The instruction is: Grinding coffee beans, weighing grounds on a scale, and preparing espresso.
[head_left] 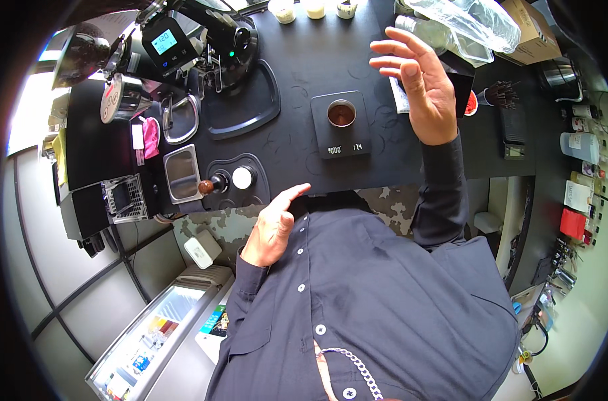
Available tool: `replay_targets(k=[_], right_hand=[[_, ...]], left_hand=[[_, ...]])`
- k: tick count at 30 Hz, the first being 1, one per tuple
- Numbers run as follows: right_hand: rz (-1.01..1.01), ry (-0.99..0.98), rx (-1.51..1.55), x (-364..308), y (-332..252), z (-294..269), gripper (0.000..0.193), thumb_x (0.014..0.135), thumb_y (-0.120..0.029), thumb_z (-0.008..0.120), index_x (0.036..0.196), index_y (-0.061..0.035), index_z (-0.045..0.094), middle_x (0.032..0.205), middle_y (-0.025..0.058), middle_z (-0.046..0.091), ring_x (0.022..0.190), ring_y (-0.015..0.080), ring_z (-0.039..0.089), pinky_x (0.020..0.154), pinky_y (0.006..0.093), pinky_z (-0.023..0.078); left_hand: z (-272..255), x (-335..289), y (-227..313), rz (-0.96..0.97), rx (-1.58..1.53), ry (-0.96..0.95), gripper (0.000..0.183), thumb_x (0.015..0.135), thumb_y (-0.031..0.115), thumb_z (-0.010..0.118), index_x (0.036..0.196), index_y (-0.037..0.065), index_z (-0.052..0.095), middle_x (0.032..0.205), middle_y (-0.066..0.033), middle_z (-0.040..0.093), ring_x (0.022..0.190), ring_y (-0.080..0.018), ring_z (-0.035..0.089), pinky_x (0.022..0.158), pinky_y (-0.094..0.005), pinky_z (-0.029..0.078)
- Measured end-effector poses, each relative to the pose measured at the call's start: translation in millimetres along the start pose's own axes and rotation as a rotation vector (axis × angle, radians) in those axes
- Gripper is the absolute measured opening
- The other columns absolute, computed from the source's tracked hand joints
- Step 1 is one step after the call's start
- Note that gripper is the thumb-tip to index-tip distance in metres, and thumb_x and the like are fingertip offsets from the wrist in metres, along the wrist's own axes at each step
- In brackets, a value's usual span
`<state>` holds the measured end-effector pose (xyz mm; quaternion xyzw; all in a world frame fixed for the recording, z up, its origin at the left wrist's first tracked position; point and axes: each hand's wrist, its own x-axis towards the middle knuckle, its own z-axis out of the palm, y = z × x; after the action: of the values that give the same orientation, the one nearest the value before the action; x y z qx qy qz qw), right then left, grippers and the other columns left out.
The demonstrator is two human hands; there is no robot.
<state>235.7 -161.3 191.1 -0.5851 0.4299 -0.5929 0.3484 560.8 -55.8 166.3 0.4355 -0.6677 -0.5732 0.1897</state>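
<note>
My right hand [425, 90] is raised over the far right part of the black counter, fingers stretched out and apart, with nothing in it. Below my chest at the counter's near edge, my left hand [272, 234] is also empty, its fingers extended. Between and beyond them lies a black digital scale [325, 127] with a lit display. On the scale stands a small metal dosing cup [341, 113] with brown ground coffee inside. To the left, a tamper with a wooden handle [209, 186] and a white round piece [244, 177] rest on a black tamping mat [258, 196].
Left of the mat sits a steel tray [182, 175]. A black coffee grinder [167, 47] with a lit screen and a black tray [250, 110] occupy the far left. Small tubs [315, 8] line the back. Clear plastic containers [474, 48] and a cardboard box [534, 33] stand far right.
</note>
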Motion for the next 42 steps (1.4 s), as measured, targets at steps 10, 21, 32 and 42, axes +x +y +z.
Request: replay_targets(k=[10, 21, 32, 42], right_hand=[[0.022, 0.040, 0.007, -15, -2, -17, 0.056, 0.104, -0.046, 0.059, 0.142, -0.0044, 0.055, 0.120, 0.0086, 0.070, 0.103, 0.0131, 0.067, 0.085, 0.0232, 0.052], [0.076, -0.167, -0.495, -62, 89, 25, 0.087, 0.076, -0.031, 0.090, 0.147, -0.0070, 0.047, 0.142, 0.0176, 0.055, 0.130, 0.0364, 0.054, 0.111, 0.0468, 0.042], [-0.008, -0.307, -0.458, -51, 61, 112, 0.068, 0.075, -0.015, 0.086, 0.135, -0.0062, 0.056, 0.129, 0.0151, 0.066, 0.120, 0.0330, 0.064, 0.107, 0.0458, 0.048], [-0.024, -0.273, -0.525, -30, 34, 235, 0.068, 0.073, -0.015, 0.089, 0.133, -0.0061, 0.059, 0.126, 0.0148, 0.067, 0.116, 0.0327, 0.065, 0.099, 0.0406, 0.052]], left_hand=[[14, 24, 9, 0.039, 0.011, -0.074, 0.097, 0.098, 0.078, 0.027, 0.142, -0.005, 0.052, 0.142, -0.0217, 0.058, 0.137, -0.0339, 0.053, 0.115, -0.0406, 0.038], [17, 35, 11, 0.092, 0.012, -0.179, 0.068, 0.106, 0.056, 0.045, 0.146, 0.002, 0.050, 0.145, -0.0205, 0.055, 0.135, -0.0364, 0.054, 0.111, -0.0415, 0.042], [-34, 13, -7, 0.102, -0.090, 0.107, 0.088, 0.102, 0.070, 0.033, 0.141, -0.007, 0.053, 0.135, -0.0195, 0.062, 0.129, -0.0285, 0.059, 0.111, -0.0401, 0.043], [-147, -24, -68, 0.148, -0.185, 0.374, 0.081, 0.106, 0.065, 0.025, 0.132, -0.004, 0.057, 0.124, -0.0152, 0.067, 0.115, -0.0223, 0.065, 0.105, -0.0368, 0.048]])
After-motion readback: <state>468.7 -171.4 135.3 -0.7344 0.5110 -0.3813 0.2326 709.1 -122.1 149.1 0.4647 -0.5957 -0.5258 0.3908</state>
